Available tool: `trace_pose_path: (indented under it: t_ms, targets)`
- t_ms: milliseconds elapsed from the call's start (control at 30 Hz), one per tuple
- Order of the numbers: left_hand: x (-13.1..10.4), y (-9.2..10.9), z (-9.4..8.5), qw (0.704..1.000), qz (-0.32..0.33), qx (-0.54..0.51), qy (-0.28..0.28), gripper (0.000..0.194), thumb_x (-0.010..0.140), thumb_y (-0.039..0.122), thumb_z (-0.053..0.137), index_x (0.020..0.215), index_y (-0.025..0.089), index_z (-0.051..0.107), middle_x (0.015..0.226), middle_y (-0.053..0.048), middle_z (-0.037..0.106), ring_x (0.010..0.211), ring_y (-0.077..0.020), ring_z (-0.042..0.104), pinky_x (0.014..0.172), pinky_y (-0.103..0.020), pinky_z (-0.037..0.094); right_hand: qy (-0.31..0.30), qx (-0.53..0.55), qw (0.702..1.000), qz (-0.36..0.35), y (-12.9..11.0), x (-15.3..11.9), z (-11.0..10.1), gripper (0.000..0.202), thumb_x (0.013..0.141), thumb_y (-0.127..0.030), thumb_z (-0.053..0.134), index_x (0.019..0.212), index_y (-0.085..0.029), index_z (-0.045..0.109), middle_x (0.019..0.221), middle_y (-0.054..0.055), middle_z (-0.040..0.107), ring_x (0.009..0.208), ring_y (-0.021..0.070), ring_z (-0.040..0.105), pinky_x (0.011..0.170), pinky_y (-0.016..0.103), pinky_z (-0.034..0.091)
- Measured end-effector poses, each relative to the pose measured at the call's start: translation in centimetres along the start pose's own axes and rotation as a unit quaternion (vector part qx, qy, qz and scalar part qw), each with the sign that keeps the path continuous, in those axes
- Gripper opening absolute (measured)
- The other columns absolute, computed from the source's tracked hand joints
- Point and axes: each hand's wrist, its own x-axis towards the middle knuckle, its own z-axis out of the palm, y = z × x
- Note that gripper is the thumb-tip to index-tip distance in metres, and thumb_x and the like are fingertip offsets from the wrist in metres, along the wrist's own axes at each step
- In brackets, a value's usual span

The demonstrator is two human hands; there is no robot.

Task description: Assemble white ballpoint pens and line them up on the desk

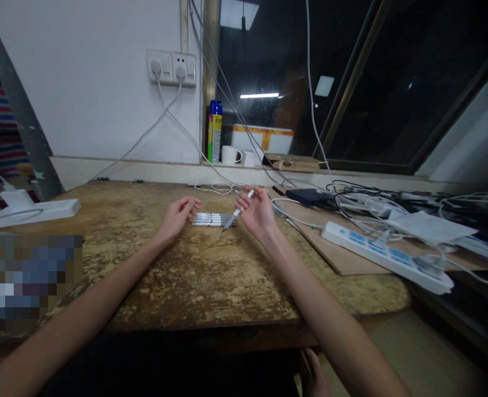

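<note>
From here I'm gripping one pen [236, 213] in my right hand [257, 214], apart from the row of pens [211, 219] already lying aligned on the table [186, 281] by my left hand [176, 216], its grip unclear.

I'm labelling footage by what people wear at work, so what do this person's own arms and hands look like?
The left hand and right hand are ungloved. The left forearm and right forearm are bare to the picture's bottom edge, with no sleeves in view. Neither wrist shows a watch or bracelet; the fingers are too small to rule out rings.
</note>
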Motion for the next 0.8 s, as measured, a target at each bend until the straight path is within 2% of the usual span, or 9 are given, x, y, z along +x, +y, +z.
trace_pose_path:
  t_ms: [167, 267, 533, 700, 800]
  targets:
    - [0.06, -0.29, -0.26, 1.000, -0.002, 0.014, 0.001, 0.040, 0.091, 0.050, 0.059, 0.104, 0.015, 0.072, 0.093, -0.008, 0.068, 0.075, -0.0161, 0.062, 0.060, -0.024, 0.050, 0.020, 0.033, 0.999, -0.014, -0.47, 0.01, -0.64, 0.029, 0.097, -0.049, 0.045, 0.081, -0.025, 0.049, 0.063, -0.006, 0.020, 0.053, 0.0156, 0.021, 0.051, 0.027, 0.035]
    - [0.04, -0.33, -0.26, 1.000, -0.004, 0.022, -0.001, 0.041, 0.091, 0.050, 0.057, 0.105, 0.014, 0.072, 0.093, -0.008, 0.068, 0.076, -0.0164, 0.062, 0.060, -0.024, 0.050, 0.015, 0.040, 0.999, -0.012, -0.60, -0.04, -0.80, 0.025, 0.097, -0.044, 0.045, 0.083, -0.025, 0.050, 0.063, -0.005, 0.021, 0.053, 0.0154, 0.022, 0.052, 0.027, 0.035]
    - [-0.03, -0.20, -0.19, 1.000, -0.009, 0.021, -0.010, 0.042, 0.090, 0.052, 0.058, 0.104, 0.015, 0.072, 0.092, -0.008, 0.068, 0.076, -0.0172, 0.063, 0.060, -0.025, 0.049, 0.007, 0.006, 1.000, -0.021, -0.59, -0.03, -0.68, 0.022, 0.096, -0.040, 0.044, 0.080, -0.025, 0.049, 0.063, -0.005, 0.019, 0.053, 0.0154, 0.021, 0.052, 0.027, 0.034]
    - [-0.06, -0.21, -0.18, 1.000, -0.011, 0.015, -0.013, 0.041, 0.088, 0.051, 0.060, 0.103, 0.016, 0.073, 0.091, -0.007, 0.068, 0.077, -0.0174, 0.063, 0.059, -0.024, 0.050, 0.009, -0.027, 0.999, -0.045, -0.56, 0.10, -0.98, 0.027, 0.097, -0.047, 0.045, 0.084, -0.025, 0.052, 0.063, -0.005, 0.021, 0.053, 0.0150, 0.023, 0.053, 0.027, 0.035]
    - [-0.03, -0.22, -0.19, 1.000, -0.011, 0.018, -0.013, 0.041, 0.088, 0.052, 0.060, 0.103, 0.016, 0.073, 0.091, -0.008, 0.069, 0.076, -0.0175, 0.063, 0.059, -0.024, 0.050, 0.012, -0.033, 0.998, -0.042, -0.58, 0.12, -0.97, 0.025, 0.097, -0.046, 0.045, 0.084, -0.026, 0.052, 0.063, -0.005, 0.020, 0.053, 0.0151, 0.022, 0.053, 0.027, 0.035]
